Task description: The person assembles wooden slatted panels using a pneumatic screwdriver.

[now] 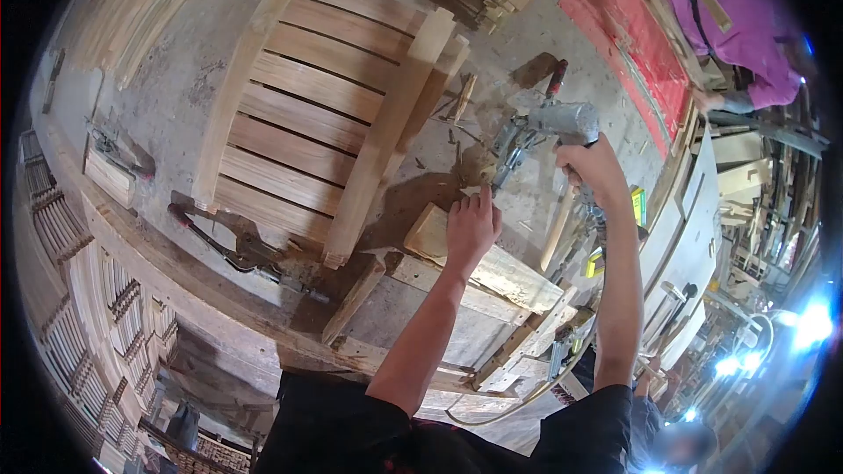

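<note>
A grey metal power tool [566, 121], which looks like a nail gun, is gripped by my right hand [590, 162] right of centre. My left hand [471, 226] is at the tool's tip, its fingers bent together; whatever they may pinch is too small to make out. Below that hand lies a thick wooden block [428, 233]. To the left, a slatted wooden panel [303, 110] with two long side rails lies flat on the worktable [167, 114]. Small wood scraps [464, 98] lie beside the tool.
A clamp [246, 259] lies at the lower left of the panel, another tool [118, 154] farther left. Wooden strips [132, 0] are stacked at the top left. A red board [623, 44] is at the upper right, beside a person in pink [746, 22]. A hose runs below my right arm.
</note>
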A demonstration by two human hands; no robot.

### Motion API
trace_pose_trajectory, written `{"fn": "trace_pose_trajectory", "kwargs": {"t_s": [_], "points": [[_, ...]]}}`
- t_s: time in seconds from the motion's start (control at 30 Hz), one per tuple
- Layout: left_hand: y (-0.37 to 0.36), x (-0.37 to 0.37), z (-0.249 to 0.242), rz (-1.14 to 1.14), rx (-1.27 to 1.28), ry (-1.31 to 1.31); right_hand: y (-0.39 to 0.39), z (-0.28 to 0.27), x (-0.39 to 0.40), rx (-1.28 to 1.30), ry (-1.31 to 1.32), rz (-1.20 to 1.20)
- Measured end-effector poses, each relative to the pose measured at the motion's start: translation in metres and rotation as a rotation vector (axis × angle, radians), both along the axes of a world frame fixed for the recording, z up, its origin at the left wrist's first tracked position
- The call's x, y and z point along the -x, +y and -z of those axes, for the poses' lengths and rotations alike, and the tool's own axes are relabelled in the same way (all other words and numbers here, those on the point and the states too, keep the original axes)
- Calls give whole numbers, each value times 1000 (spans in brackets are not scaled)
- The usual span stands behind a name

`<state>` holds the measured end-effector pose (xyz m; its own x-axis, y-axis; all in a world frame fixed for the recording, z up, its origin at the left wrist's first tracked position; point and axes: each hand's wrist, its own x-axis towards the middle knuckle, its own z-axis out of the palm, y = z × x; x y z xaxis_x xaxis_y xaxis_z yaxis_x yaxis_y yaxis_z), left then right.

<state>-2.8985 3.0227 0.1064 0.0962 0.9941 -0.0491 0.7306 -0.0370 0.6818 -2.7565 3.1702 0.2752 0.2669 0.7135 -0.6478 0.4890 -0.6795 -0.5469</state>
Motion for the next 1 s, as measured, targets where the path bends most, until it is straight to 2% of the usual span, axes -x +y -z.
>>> {"fn": "trace_pose_trajectory", "kwargs": {"t_s": [1.0], "points": [[1, 1, -3, 11, 31, 8, -1, 0, 1, -19, 0, -5]]}}
